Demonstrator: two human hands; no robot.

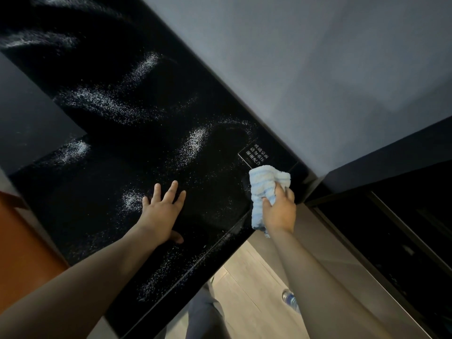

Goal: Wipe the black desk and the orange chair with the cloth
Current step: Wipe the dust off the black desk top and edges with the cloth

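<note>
Head view: right hand (278,211) grips the blue cloth (265,189) at the dusty black tabletop (122,167) edge, left hand (160,211) spread flat on it.

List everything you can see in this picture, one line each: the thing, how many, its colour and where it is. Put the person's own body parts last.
desk: one, glossy black, fills the middle, streaked with white specks
cloth: one, light blue and white, at the desk's right end
label: one, black with pale characters, on the desk just above the cloth
chair: one, orange, only part shows at the left edge
wall: one, grey, upper right
cabinet: one, dark, at the right
floor: pale wood, bottom centre
bottle: one, clear with a blue label, on the floor
left hand: one, flat on the desk, fingers spread
right hand: one, grips the cloth
</note>
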